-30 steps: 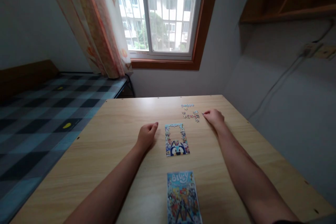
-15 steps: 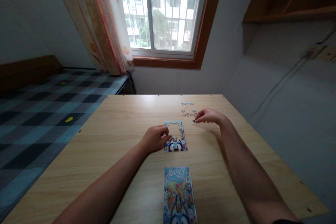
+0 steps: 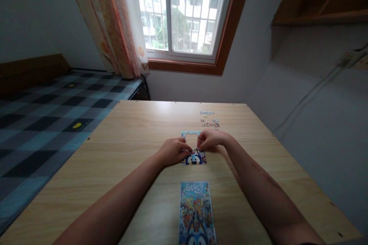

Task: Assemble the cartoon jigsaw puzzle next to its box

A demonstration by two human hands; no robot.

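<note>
A partly assembled jigsaw puzzle (image 3: 196,159) lies on the wooden table, its blue dog face at the near edge and a gap in its middle. My left hand (image 3: 174,151) rests over its left side, thumb and forefinger a little apart and touching the puzzle near the dog's ears. On the right side, my right hand (image 3: 211,139) pinches a small dark puzzle piece, mostly hidden by the fingertips, down at the inner edge of the gap. Both hands cover parts of the picture. Loose puzzle pieces (image 3: 211,124) lie beyond my right hand.
Nearer to me lies a Bluey picture box (image 3: 196,206). The wooden table (image 3: 129,134) ends before the wall under the window (image 3: 192,19). On the left stands a bed with a checked cover (image 3: 51,122); a wall shelf (image 3: 322,11) hangs at upper right.
My right hand has moved left and nearer, from beside the loose pieces to the puzzle, bringing the dark piece. My left hand's fingers have shifted slightly toward the dog's ears. The view has shifted slightly.
</note>
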